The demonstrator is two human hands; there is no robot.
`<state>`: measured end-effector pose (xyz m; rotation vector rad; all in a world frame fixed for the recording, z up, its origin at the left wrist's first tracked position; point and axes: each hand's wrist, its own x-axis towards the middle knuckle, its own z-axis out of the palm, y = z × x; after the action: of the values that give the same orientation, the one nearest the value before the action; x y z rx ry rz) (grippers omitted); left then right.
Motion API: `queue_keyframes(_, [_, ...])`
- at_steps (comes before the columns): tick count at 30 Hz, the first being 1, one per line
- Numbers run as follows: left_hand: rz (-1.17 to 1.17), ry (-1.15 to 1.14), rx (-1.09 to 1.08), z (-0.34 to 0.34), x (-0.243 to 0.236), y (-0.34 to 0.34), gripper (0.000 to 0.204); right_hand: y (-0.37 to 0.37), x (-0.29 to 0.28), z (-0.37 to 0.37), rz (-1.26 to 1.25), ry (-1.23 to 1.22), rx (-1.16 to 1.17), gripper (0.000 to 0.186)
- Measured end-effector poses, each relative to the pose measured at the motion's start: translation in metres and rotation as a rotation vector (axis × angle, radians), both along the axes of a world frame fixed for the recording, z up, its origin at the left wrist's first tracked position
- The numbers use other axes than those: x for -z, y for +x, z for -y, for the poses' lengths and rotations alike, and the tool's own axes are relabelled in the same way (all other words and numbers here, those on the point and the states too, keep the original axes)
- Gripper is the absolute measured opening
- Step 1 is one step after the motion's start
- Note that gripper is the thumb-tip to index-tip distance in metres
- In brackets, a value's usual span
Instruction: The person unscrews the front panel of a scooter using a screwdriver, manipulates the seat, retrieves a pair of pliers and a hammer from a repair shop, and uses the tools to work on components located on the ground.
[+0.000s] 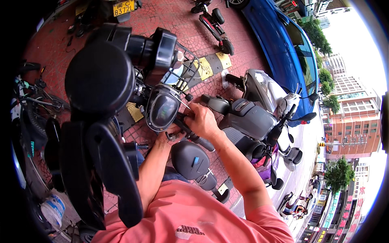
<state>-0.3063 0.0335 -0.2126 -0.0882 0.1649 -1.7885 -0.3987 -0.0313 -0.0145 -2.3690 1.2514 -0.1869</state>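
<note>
A small electric scooter stands in front of me, with a dark oval instrument display [163, 108] at the top of its handlebar [194, 135]. My right hand [201, 120] is closed beside the display, fingers bent over the bar. From its fingertips a thin metal rod [185, 105] points toward the display's edge. My left hand [173, 132] is under the bar by a lever [172, 137]; its fingers are mostly hidden. Below the bar is a round black saddle [189, 160] with a small blue object [195, 161] on it. A pair of pliers or scissors [205, 177] lies just behind.
Large black rounded parts [99, 79] fill the near left. A wire basket [184, 67] is at the scooter's front. Grey scooters [251, 117] stand at right, beside a blue car [275, 44]. A red-black kick scooter [212, 26] and bicycles [34, 105] are on the red paving.
</note>
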Motion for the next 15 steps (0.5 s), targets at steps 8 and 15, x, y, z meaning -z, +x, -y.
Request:
queue_keyframes(8, [-0.079, -0.067, -0.1, 0.011, -0.012, 0.001, 0.047, 0.006, -0.015, -0.023, -0.133, -0.006, 0.156, 0.023])
queue_keyframes(15, [-0.101, -0.128, -0.057, 0.008, -0.027, 0.006, 0.049, 0.006, -0.014, -0.029, 0.006, -0.028, 0.14, 0.022])
